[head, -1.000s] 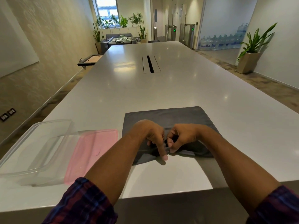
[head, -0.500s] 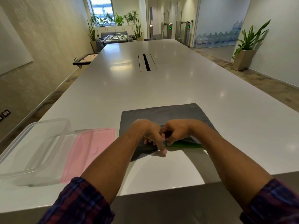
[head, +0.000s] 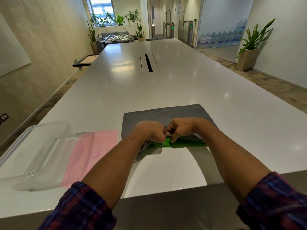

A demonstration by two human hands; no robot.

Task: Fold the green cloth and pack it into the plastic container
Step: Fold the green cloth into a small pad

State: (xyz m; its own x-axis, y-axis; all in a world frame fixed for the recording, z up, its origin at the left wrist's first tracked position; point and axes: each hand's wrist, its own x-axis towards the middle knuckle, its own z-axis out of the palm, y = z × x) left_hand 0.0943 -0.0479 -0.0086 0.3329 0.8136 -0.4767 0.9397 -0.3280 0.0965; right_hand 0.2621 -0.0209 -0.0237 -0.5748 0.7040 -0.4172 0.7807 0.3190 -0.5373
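Left of the cloth, the clear plastic container (head: 35,153) sits open on the white surface (head: 166,90), with a pink lid (head: 90,156) lying flat between container and cloth, its left edge under the container's rim. The cloth (head: 166,113) lies near the surface's front edge, grey side up, green (head: 187,144) showing along its lifted near edge. Your left hand (head: 150,131) and right hand (head: 181,127) meet over it, knuckles touching, each pinching that green edge.
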